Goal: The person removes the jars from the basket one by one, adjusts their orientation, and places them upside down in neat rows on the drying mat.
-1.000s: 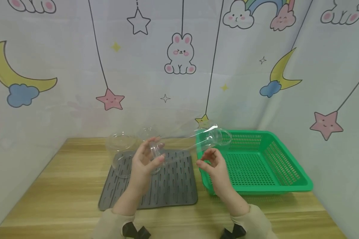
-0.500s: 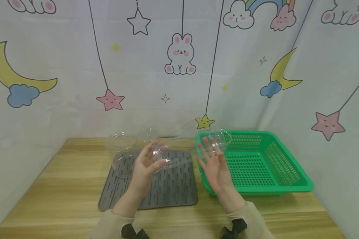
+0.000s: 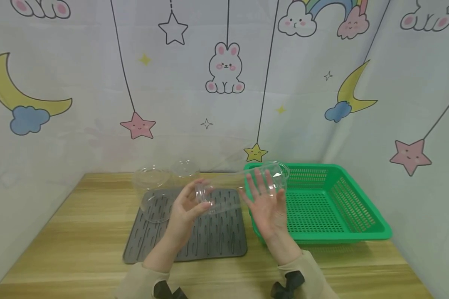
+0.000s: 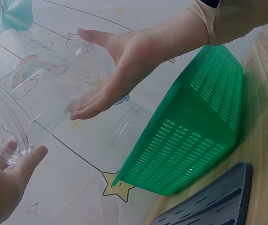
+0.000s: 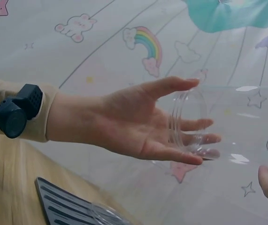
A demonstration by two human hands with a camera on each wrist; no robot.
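Observation:
A long clear cylinder (image 3: 224,185) is held above the grey mat (image 3: 217,241), tilted up toward the right. My left hand (image 3: 182,209) grips its ringed end between thumb and curved fingers; the right wrist view shows this left hand (image 5: 138,122) around the rings. My right hand (image 3: 271,209) has its fingers spread and straight beside the cylinder's other end, near the basket. In the left wrist view the right hand (image 4: 134,61) lies along that end, while the left hand (image 4: 4,185) holds the rings. Whether the right fingers press the clear wall is hard to tell.
On the mat's left stands a wide clear container (image 3: 153,199), with a smaller clear one (image 3: 185,168) behind it. A green basket (image 3: 374,224) is at the right, with a round clear rim (image 3: 282,166) by its back left corner. A printed curtain hangs behind.
The right hand has gone from curled fingers to spread straight ones by the cylinder's far end. That end has dropped a little, while the left hand keeps its grip and has shifted slightly right.

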